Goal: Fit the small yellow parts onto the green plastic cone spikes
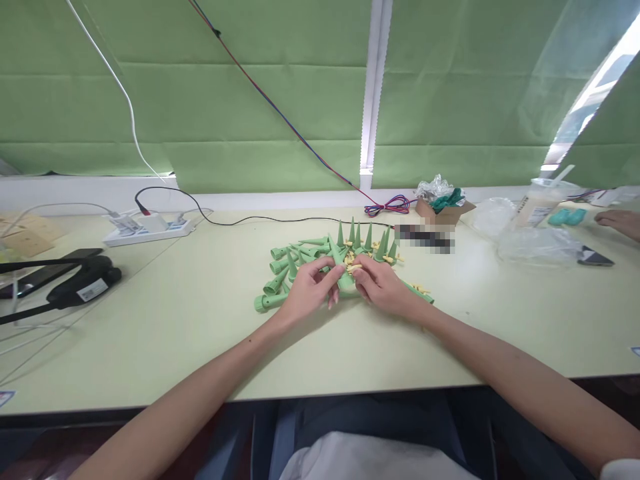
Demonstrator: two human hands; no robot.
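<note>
Green spike, one, held just above the desk, amid a cluster of its like; judged light, stiff and hollow, probably moulded plastic, smooth enough to slip a little, hardly fragile save perhaps at the tip; best taken by the wide end, the point left free; form a slender cone, pale matt green, tip upward and leaning left, lower end partly hidden by fingers. Yellow piece, small, against or just beside the spike, which of the two I cannot tell; judged light and fiddly, fit for a fingertip pinch. Left hand, its grip closed round the spike between thumb and fingers; right hand, its grip pinching the yellow piece. Round about: loose spikes, lying and leaning to the left, some with ribbed collars; upright spikes, a row behind the hands; further yellow pieces, beside the right wrist. Farther out: coiled red-and-blue wire; carton with crumpled wrapping; to the right, lidded cup, clear plastic bag and another person's hand; to the left, white power strip and black strapped device; behind all, green blinds.
</note>
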